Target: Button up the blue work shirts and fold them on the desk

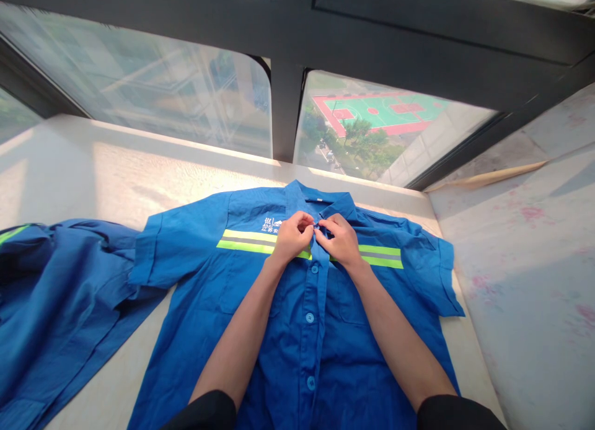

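A blue short-sleeved work shirt [199, 300] lies spread out, front up and collar away from me, with yellow-and-grey reflective strips across its chest. My left hand [295, 233] pinches the front placket just under the collar. Close beside it, my right hand [339, 236] also has its fingertips closed on the placket edge. Whatever sits between the fingertips is mostly hidden, so I cannot make out a button there. Lower on the placket, a blue button [310, 318] and others show in a line. White lettering on the chest is partly covered by my left hand.
Another blue garment [60, 312] lies crumpled at the left, touching the shirt's sleeve. Both rest on a pale window ledge [125, 170]. A dark window frame [283, 108] runs along the back, and a flower-patterned wall [530, 269] stands close on the right.
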`<state>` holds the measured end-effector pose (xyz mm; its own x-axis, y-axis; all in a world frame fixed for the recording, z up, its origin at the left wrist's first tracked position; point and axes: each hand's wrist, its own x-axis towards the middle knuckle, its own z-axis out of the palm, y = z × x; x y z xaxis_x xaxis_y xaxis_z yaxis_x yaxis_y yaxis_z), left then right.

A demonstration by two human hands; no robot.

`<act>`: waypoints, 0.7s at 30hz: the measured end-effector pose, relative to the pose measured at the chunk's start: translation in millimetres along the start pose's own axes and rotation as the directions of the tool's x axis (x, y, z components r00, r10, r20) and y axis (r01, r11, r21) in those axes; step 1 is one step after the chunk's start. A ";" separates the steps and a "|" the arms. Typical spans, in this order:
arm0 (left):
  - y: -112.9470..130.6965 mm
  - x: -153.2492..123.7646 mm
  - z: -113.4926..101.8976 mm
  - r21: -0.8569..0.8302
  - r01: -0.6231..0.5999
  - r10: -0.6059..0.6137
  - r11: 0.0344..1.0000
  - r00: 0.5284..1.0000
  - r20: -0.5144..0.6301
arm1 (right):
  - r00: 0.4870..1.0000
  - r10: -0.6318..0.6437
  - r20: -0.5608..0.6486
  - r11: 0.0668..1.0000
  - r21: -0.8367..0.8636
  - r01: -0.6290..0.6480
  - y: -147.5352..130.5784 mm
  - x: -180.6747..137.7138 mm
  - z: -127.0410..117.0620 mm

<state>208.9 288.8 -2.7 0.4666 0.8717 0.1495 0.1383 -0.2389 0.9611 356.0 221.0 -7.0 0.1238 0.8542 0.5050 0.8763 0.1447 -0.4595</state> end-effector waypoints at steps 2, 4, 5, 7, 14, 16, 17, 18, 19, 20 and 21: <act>0.4 0.0 -0.3 -0.015 -0.002 0.002 1.000 1.000 -0.004 | 1.000 0.004 -0.010 1.000 0.018 -0.004 -0.3 -0.7 1.0; -0.4 0.7 -1.0 -0.040 -0.002 0.002 0.999 1.000 0.000 | 1.000 -0.004 -0.020 1.000 0.025 0.004 -1.3 -1.1 1.0; -1.2 1.2 -1.4 -0.055 0.002 -0.002 0.998 1.000 0.004 | 1.000 -0.011 -0.027 1.000 0.025 0.012 -2.0 -1.2 0.6; -3.2 2.4 -1.7 -0.088 0.014 -0.013 0.996 1.000 0.003 | 0.999 -0.029 -0.044 0.999 0.023 0.030 -3.6 -1.0 -0.3; -5.4 3.6 1.6 -0.161 0.031 -0.040 0.986 0.998 -0.049 | 0.994 -0.089 -0.066 0.995 -0.041 0.086 -6.7 -0.4 -3.0; -4.2 3.3 2.4 -0.171 0.043 -0.054 0.984 0.996 -0.065 | 0.992 -0.105 -0.065 0.994 -0.051 0.101 -6.3 -0.8 -3.2; -3.6 3.0 2.7 -0.167 0.047 -0.061 0.985 0.995 -0.079 | 0.992 -0.112 -0.065 0.993 -0.053 0.108 -5.9 -1.1 -3.1; -3.0 2.7 2.9 -0.156 0.048 -0.064 0.986 0.993 -0.094 | 0.991 -0.118 -0.064 0.992 -0.054 0.114 -5.4 -1.5 -3.1; -2.5 2.4 3.1 -0.142 0.046 -0.061 0.989 0.992 -0.106 | 0.991 -0.121 -0.063 0.992 -0.052 0.118 -4.9 -1.8 -2.9; -2.1 2.0 3.3 -0.127 0.040 -0.055 0.991 0.992 -0.112 | 0.991 -0.120 -0.062 0.992 -0.045 0.117 -4.4 -2.1 -2.8; -2.0 1.5 3.3 -0.114 0.033 -0.046 0.993 0.992 -0.114 | 0.991 -0.115 -0.064 0.993 -0.032 0.113 -4.0 -2.3 -2.6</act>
<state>212.3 289.2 -5.1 0.3572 0.9249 0.1301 0.0537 -0.1594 0.9857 353.5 217.1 -4.4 0.0522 0.7982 0.6001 0.8993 0.2238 -0.3758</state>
